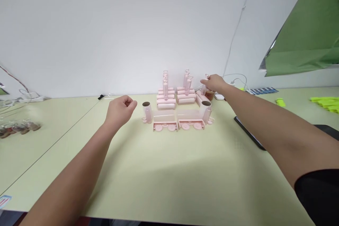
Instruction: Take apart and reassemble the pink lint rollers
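My right hand reaches to the back right of the pink group, its thumb and fingers closed at the top of a small upright, see-through pink cylinder with a loop. My left hand hovers left of the group, fingers curled in, with nothing visible in it. Similar looped cylinders stand on long pink-and-white pieces stacked in rows. At the front lie two pink holders with round discs. Upright rolls with brown cardboard cores, one left and one right, flank them.
A dark-edged flat device lies under my right forearm. A brownish round container and a white cable are behind. Yellow-green pieces lie far right, small wrapped items far left. A white wall bounds the back.
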Available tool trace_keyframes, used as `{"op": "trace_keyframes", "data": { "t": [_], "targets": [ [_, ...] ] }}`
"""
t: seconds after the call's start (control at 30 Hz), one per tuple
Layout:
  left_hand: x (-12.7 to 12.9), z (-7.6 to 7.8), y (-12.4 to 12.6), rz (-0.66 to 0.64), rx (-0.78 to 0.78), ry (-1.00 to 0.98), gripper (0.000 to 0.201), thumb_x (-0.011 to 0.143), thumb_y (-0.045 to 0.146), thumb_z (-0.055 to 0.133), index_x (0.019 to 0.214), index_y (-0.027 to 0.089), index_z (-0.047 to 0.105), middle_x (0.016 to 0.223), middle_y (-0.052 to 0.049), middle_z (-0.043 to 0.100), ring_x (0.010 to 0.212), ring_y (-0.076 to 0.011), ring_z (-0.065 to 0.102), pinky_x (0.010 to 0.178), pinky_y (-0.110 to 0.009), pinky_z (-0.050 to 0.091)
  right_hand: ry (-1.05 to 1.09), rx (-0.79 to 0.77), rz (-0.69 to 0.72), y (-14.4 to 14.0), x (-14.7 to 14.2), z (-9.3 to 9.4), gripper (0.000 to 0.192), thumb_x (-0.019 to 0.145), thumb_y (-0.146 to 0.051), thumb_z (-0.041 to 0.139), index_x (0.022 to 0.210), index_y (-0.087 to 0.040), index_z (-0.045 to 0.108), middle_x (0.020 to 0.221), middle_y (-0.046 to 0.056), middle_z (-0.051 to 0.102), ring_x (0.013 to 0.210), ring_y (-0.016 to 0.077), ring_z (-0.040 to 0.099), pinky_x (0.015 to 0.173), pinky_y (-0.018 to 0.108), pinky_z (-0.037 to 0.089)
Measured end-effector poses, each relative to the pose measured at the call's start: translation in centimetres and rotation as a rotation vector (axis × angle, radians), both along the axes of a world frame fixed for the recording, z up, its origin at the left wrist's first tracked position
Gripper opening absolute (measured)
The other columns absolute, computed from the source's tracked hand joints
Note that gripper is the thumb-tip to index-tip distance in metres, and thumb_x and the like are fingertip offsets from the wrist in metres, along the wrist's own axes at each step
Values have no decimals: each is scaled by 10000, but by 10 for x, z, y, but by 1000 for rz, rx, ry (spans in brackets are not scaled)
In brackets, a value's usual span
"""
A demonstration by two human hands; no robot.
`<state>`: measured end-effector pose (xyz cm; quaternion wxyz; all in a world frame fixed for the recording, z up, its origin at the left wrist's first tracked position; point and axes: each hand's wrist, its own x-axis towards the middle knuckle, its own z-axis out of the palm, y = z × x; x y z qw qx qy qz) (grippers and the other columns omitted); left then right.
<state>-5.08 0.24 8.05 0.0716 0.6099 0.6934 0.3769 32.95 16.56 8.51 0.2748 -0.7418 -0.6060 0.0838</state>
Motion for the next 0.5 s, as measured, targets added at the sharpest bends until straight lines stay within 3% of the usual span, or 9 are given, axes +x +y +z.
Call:
{"op": "trace_keyframes", "data": {
  "t": [0.17,0.33,0.43,0.5],
  "targets": [
    [12,3,-19,-99,128,-86,233,781,357,594,620,196,546,536,43,491,473,-91,405,445,-221,328,-35,53,-9,-14,7,12,233,831,-379,617,744,-164,599,667,100,627,701,248,602,658,350,444],
    [27,3,-30,-201,209,-126,246,800,343,595,617,186,547,525,44,465,478,-82,386,447,-213,312,45,227,-1,-58,13,55,282,901,-409,555,758,-167,585,704,104,625,642,200,565,652,358,442],
    [38,2,-30,-266,184,-173,270,832,381,574,648,183,562,559,29,518,505,-92,435,472,-217,355,329,583,156,-98,5,78,205,920,-379,559,792,-219,555,627,28,553,508,147,485,509,315,407],
    [47,0,-29,-351,107,-261,300,859,451,550,746,177,601,653,1,601,557,-111,508,502,-225,410,549,713,293,-129,-9,81,174,905,-357,590,796,-233,536,549,-22,498,432,128,450,437,288,380]
  ]
}}
